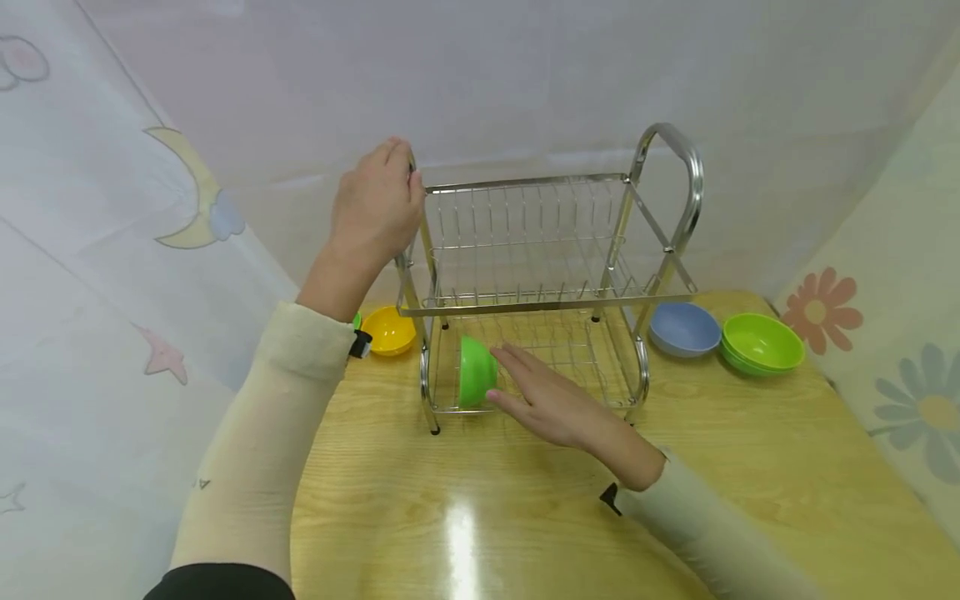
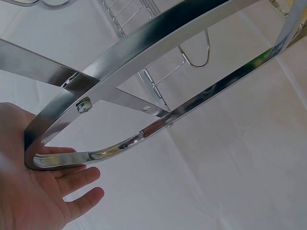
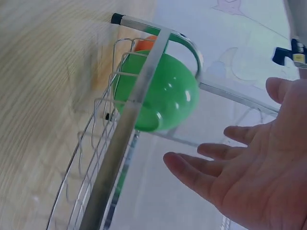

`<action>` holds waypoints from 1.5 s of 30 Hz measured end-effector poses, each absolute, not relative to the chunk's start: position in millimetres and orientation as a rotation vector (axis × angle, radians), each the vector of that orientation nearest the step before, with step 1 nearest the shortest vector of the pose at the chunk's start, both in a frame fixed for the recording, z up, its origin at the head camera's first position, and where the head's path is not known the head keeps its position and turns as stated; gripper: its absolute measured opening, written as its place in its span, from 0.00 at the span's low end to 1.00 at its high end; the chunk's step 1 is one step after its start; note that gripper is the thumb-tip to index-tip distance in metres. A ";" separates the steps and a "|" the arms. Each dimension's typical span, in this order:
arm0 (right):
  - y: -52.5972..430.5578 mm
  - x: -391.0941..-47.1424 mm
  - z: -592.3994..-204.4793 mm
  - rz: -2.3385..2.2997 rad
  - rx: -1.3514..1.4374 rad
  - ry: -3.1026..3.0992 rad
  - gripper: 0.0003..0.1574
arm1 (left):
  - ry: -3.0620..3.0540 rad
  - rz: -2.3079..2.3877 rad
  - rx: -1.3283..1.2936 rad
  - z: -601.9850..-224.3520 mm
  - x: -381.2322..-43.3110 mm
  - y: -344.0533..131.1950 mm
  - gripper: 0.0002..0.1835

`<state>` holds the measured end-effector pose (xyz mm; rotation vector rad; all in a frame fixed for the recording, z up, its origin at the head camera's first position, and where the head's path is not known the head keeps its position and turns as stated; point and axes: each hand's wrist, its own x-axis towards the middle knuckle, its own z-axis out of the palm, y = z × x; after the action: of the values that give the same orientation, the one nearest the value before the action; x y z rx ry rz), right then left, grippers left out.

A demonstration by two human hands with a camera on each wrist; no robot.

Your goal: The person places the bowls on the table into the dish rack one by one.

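A two-tier chrome dish rack stands on the table. My left hand rests over the curved side handle at its upper left; in the left wrist view the palm lies against the handle and the fingers extend past it. On the lower tier, at the left end, a green bowl stands on its side among the wires. My right hand is just right of this bowl, fingers extended and slightly spread, holding nothing. The right wrist view has the bowl behind the rack's bar, a gap away from the fingertips.
Right of the rack sit a blue bowl and stacked green bowls. At its left is a yellow bowl, with a sliver of green beside it, mostly behind my left wrist. Patterned cloth hangs around the wooden table.
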<state>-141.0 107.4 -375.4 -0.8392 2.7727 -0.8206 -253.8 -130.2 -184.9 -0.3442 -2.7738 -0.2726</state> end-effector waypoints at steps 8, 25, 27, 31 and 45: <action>171.0 -88.2 -364.4 -0.897 -0.853 3.009 0.43 | -2.744 -0.282 -0.357 -186.2 -249.1 -124.2 0.31; 284.6 -121.9 -385.1 -0.954 -0.301 3.526 0.27 | -2.732 -0.279 -0.349 -185.2 -246.1 -123.9 0.31; 295.8 -131.6 -393.0 -0.869 -0.224 3.507 0.30 | -2.727 -0.277 -0.353 -184.7 -246.7 -123.7 0.31; 315.0 -148.2 -406.5 -0.754 -0.078 3.327 0.41 | -2.721 -0.265 -0.358 -184.5 -247.6 -123.2 0.30; 346.0 -190.0 -443.8 -0.663 0.007 3.125 0.54 | -2.741 -0.244 -0.334 -188.5 -249.6 -123.3 0.31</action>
<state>-190.0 346.0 -443.8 0.0071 3.1246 -0.6626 -249.6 -123.3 -188.5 -0.3344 -2.7409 -0.2439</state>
